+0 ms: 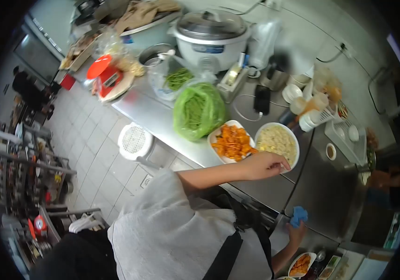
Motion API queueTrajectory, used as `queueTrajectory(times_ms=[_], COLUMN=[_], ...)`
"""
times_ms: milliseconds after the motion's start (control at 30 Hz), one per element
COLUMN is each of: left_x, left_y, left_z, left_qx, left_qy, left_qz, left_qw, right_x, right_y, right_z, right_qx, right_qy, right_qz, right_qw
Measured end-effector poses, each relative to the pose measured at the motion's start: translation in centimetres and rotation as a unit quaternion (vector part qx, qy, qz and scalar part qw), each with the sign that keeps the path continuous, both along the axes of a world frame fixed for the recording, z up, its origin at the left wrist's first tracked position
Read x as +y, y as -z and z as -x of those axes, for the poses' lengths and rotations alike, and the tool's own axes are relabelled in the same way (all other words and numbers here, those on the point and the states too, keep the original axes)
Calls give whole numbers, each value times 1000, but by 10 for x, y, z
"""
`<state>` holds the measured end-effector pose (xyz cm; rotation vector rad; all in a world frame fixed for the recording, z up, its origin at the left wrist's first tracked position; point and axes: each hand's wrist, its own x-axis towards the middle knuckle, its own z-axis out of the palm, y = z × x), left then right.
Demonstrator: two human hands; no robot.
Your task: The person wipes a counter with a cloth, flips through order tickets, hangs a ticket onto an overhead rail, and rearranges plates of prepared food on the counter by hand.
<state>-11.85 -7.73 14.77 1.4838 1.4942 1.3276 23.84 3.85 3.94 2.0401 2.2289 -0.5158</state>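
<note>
Over the near edge of a white bowl of fried rice (277,140), my left hand (267,165) has its fingers curled; what they hold, if anything, is hidden. A white dish of orange-coloured food (231,141) lies beside the bowl, close to my left wrist. My right hand (296,232) is closed on a crumpled blue cloth (299,216) by the counter's near edge. A green plastic bag of green beans (197,112) sits behind the dish.
A rice cooker (211,39), a phone (262,99) on a cable and stacked cups (314,116) stand along the wall side. A red scale (104,72) is at the far left. On the floor stands a white stool (135,140). Another person (27,91) is in the background.
</note>
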Motion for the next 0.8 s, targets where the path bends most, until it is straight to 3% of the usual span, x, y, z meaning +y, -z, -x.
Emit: queueTrajectory(times_ms=[33, 133, 267, 333, 400, 467, 533, 600, 667, 800], left_x=[-19, -76, -129, -143, -151, -159, -173, -182, -174, -152], left_y=[0, 8, 8, 3, -7, 15, 22, 46, 51, 74], left_z=[12, 45, 115, 155, 197, 268, 326, 396, 431, 484], left_qx=[5, 14, 30, 108, 244, 310, 428, 500, 497, 472], left_qy=[-30, -117, -210, -300, -407, -504, -588, -600, -610, -555], left_qz=[-6, 2, 62, 83, 75, 7, 18, 80, 150, 189], left_qw=[1000, 993, 975, 944, 877, 806, 686, 619, 598, 658], right_x=[-6, -38, -63, -94, -129, -152, -169, -186, -202, -237], right_y=[4, -12, 8, -4, -32, -40, -35, -39, -38, -34], right_z=[-4, 10, 3, 22, 48, 56, 59, 65, 74, 121], right_qx=[16, 118, 234, 262, 295, 335, 383, 367, 348, 339], right_qy=[-38, 2, -115, -144, -137, -114, -75, -71, -60, -53], right_qz=[-53, -161, -104, -70, -7, 54, 112, 100, 86, 78], right_qw=[998, 980, 960, 952, 945, 934, 914, 922, 931, 936])
